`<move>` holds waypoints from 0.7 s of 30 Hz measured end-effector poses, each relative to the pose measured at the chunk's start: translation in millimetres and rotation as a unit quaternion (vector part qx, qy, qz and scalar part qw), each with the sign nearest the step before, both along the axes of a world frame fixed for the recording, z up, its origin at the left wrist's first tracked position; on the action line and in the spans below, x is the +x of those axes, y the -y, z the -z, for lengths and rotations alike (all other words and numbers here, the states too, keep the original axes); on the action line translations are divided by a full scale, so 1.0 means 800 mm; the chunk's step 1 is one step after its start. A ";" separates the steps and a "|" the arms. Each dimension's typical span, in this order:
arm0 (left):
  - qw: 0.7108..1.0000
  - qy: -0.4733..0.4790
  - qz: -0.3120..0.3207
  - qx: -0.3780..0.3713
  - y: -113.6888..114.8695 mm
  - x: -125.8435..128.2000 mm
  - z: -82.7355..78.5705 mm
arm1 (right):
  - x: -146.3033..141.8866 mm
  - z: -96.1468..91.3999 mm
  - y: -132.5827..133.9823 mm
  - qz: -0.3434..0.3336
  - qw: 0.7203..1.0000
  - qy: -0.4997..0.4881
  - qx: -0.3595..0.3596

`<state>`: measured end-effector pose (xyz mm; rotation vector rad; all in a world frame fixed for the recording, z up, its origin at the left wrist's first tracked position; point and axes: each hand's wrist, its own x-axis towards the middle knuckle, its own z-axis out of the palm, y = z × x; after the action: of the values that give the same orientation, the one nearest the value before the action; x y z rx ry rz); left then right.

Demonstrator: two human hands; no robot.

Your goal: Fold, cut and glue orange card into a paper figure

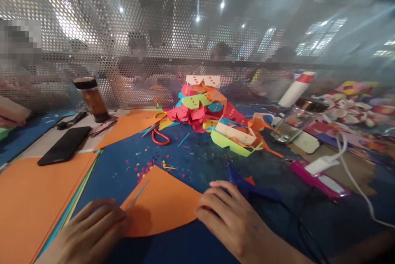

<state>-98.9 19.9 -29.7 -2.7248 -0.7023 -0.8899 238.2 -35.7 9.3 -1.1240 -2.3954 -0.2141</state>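
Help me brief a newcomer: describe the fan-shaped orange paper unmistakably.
On the blue tabletop, find the left hand and right hand. Between them lies the fan-shaped orange paper; unlike the straight-edged orange sheet at left, its near edge curves.

No legible text, labels, brands, numbers, signs

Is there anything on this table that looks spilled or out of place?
Yes: tiny coloured paper bits lie strewn around the far tip of the orange sheet on the blue tabletop. They look untidy because larger cut pieces are heaped together, while these are loose.
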 end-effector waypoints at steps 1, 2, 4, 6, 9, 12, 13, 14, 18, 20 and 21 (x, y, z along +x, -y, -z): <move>1.000 -0.016 0.003 0.004 0.003 0.002 0.000 | 0.001 0.008 0.002 -0.001 1.000 0.000 -0.014; 1.000 -0.030 0.002 0.008 0.005 0.003 -0.002 | 0.002 0.013 0.004 0.000 1.000 -0.003 -0.023; 0.999 -0.044 -0.005 0.010 0.009 0.006 -0.009 | 0.004 0.019 0.007 -0.002 0.999 -0.009 -0.042; 0.999 -0.051 0.002 -0.003 0.012 0.009 -0.016 | 0.004 0.020 0.007 -0.002 0.998 -0.020 -0.056; 0.996 -0.065 0.027 -0.049 0.016 0.015 -0.025 | 0.002 0.016 0.006 0.009 0.996 -0.044 -0.077; 0.992 -0.076 0.032 -0.092 0.019 0.022 -0.029 | -0.002 0.014 0.006 0.024 0.994 -0.058 -0.085; 0.992 -0.075 0.034 -0.100 0.020 0.023 -0.028 | -0.004 0.014 0.007 0.029 0.994 -0.060 -0.085; 0.991 -0.070 0.032 -0.106 0.020 0.025 -0.027 | -0.005 0.014 0.007 0.034 0.994 -0.061 -0.084; 0.990 -0.040 0.006 -0.135 0.020 0.029 -0.022 | -0.019 0.013 0.008 0.033 0.993 -0.058 -0.095; 0.986 -0.029 -0.007 -0.163 0.020 0.030 -0.021 | -0.031 0.011 0.007 0.017 0.993 -0.050 -0.107; 0.984 -0.024 -0.010 -0.177 0.021 0.031 -0.020 | -0.037 0.010 0.006 0.009 0.993 -0.044 -0.112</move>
<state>-74.0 3.5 -13.8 -3.0263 -0.9581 -0.7516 208.7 -40.3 1.4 -1.2262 -2.3753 0.1005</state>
